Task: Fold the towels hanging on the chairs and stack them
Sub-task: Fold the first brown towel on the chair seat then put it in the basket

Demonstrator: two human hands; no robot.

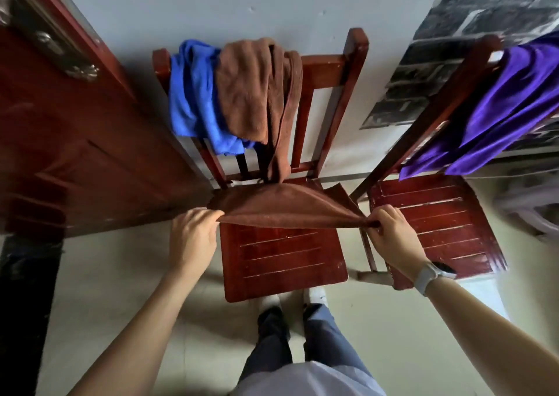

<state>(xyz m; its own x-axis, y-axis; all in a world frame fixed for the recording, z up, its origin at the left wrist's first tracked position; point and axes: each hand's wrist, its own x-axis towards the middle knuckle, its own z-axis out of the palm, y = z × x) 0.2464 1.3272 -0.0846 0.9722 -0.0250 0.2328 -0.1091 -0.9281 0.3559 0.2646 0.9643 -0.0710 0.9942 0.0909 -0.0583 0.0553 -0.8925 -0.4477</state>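
Head view: brown towel [290, 206] stretched over the seat of the middle chair [284, 262], pulled taut along its near edge into a shallow arc. Rust-brown, short-piled cloth, folded flat at the back of the seat, far corners lying on the slats, one peaking up at the right. Left hand [193, 235] pinching the left near corner, fingers curled over the edge. Right hand [390, 232] pinching the right near corner, cloth bunched to a point between thumb and fingers; pale watch [429, 276] on that wrist.

Over the same chair's backrest, second brown towel [257, 90] draped in a rumpled heap, one narrow tail hanging down between the slats to the seat. Just beside it on the left, partly under it, blue towel [193, 93], crumpled and hanging. On the right chair [438, 214], purple towel [499, 105], shiny, slung over the backrest in long folds. Dark red door [69, 141] at left.
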